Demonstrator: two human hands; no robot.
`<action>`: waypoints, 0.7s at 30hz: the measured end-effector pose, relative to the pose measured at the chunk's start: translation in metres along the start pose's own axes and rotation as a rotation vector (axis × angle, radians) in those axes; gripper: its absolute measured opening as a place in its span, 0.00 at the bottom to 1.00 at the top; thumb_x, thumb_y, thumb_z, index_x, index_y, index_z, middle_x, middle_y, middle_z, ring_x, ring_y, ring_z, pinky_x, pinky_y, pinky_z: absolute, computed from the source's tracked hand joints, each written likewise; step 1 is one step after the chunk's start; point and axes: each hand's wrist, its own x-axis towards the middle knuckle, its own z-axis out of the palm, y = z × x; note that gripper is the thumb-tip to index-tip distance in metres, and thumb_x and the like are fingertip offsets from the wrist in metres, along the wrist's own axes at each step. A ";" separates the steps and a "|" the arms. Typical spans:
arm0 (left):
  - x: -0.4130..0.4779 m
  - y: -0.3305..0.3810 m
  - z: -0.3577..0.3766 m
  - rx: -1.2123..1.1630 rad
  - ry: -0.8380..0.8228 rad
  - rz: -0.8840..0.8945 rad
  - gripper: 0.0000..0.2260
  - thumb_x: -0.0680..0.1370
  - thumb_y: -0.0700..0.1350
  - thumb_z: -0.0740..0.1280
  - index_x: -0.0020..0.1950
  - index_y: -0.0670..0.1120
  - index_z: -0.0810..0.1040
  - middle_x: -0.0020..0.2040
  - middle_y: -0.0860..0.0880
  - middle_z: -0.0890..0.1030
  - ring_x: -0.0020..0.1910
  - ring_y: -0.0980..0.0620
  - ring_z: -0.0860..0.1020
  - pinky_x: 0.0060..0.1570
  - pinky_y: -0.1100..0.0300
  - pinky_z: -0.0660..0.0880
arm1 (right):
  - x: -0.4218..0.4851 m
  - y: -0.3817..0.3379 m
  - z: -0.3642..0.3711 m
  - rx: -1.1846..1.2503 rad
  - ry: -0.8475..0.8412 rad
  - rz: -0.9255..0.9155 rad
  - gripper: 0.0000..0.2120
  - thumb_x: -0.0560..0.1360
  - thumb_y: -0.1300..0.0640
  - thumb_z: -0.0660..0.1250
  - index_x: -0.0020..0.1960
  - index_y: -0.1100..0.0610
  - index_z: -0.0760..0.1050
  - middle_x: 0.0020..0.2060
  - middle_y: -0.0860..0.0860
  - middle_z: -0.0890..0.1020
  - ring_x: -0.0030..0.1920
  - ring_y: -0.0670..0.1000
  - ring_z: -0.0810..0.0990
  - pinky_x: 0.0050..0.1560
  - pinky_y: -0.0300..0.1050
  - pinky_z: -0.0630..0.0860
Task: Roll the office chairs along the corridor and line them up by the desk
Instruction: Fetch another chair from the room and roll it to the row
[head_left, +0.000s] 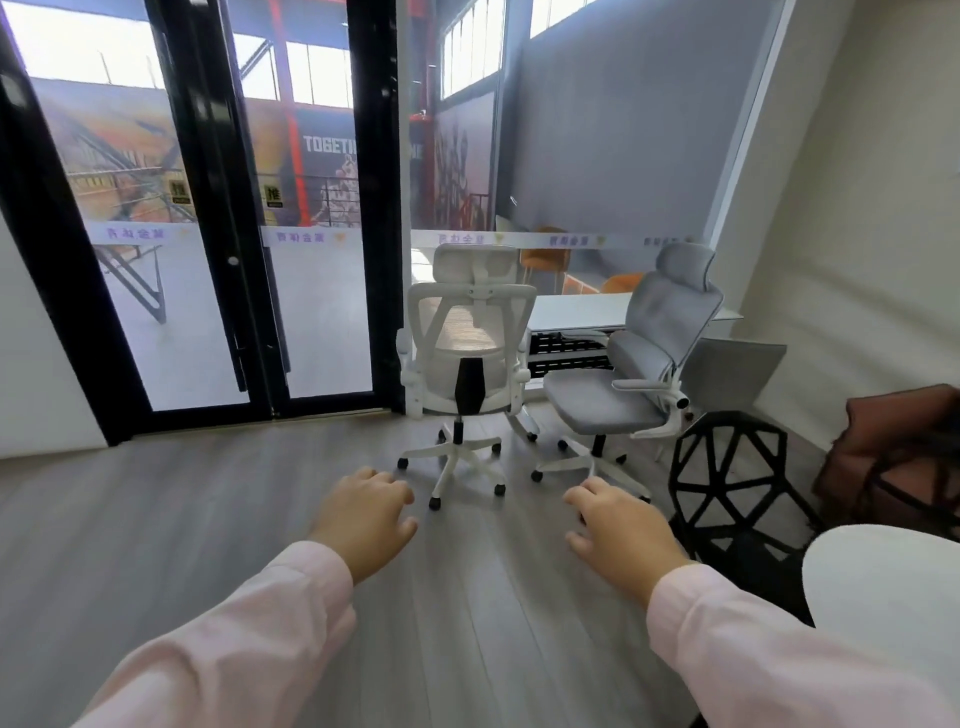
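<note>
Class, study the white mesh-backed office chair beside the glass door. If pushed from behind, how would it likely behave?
The white mesh chair would probably roll easily: castors on a smooth floor. It may swivel, sitting on one central column. Pushed high at the headrest, it might tip slightly.

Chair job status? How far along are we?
Done: the white chair and the grey chair stand side by side at the desk. In hand: nothing; left hand and right hand reach forward, holding nothing. Left: the grey chair sits angled, unlike the white one, so likely squaring up. Whether more chairs wait elsewhere isn't visible.
</note>
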 end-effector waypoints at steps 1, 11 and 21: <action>0.022 -0.003 0.006 -0.001 0.007 0.002 0.17 0.78 0.55 0.58 0.65 0.53 0.72 0.62 0.53 0.75 0.63 0.52 0.68 0.60 0.59 0.65 | 0.024 0.008 0.006 0.003 0.002 -0.001 0.17 0.76 0.49 0.61 0.64 0.51 0.69 0.60 0.47 0.72 0.57 0.51 0.75 0.50 0.46 0.76; 0.266 -0.020 0.032 -0.005 0.025 -0.079 0.15 0.78 0.53 0.58 0.62 0.51 0.74 0.59 0.52 0.76 0.61 0.52 0.69 0.58 0.59 0.66 | 0.281 0.095 0.020 0.013 0.016 -0.101 0.16 0.76 0.51 0.60 0.63 0.51 0.70 0.58 0.48 0.74 0.58 0.52 0.75 0.51 0.46 0.74; 0.455 -0.072 0.065 0.005 0.006 -0.144 0.17 0.77 0.54 0.59 0.64 0.52 0.72 0.61 0.53 0.75 0.63 0.52 0.68 0.60 0.59 0.65 | 0.487 0.135 0.038 0.076 0.014 -0.143 0.16 0.77 0.52 0.60 0.64 0.50 0.70 0.58 0.47 0.74 0.56 0.51 0.76 0.47 0.43 0.71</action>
